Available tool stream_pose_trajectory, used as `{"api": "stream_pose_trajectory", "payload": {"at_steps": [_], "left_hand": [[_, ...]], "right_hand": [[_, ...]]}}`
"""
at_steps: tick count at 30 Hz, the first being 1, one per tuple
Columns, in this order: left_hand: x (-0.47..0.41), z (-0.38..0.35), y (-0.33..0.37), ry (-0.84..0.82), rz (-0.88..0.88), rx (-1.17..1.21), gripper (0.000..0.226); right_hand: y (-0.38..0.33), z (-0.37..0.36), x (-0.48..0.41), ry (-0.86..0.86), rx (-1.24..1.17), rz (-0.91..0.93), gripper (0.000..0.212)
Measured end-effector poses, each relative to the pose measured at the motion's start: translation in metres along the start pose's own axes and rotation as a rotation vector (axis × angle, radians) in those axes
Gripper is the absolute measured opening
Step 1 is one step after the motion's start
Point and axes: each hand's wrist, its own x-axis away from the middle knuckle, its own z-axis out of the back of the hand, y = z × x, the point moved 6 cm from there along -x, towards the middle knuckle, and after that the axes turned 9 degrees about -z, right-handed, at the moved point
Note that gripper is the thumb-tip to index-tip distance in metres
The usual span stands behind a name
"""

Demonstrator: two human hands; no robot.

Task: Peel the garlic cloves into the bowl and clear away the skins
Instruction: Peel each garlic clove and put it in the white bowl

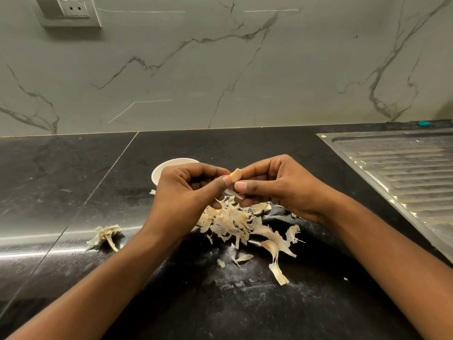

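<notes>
wall [220, 69]: grey veined marble | socket [73, 7] | black countertop [61, 168] | steel drainboard [404, 173]

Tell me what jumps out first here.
The left hand and right hand pinch a clove between them at mid-frame. Just below, a pale heap of skins sprawls on the black counter. A white bowl peeks out behind the left hand.

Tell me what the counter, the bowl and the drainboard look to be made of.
Counter: polished black stone, likely granite; glossy reflections, faint mottling and a seam. Bowl: smooth matte white, ceramic or plastic; cannot tell which. Drainboard: brushed metal, probably stainless steel; grey sheen, pressed ridges.
</notes>
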Motion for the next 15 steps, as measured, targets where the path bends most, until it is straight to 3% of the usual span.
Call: {"api": "stream_pose_trajectory", "payload": {"at_steps": [15], "left_hand": [[0.0011,-0.0015,-0.0031,-0.002,0.086,0.095,0.01]], "right_hand": [[-0.0032,0.0035,-0.001,0.152,0.176,0.134,0.028]]}}
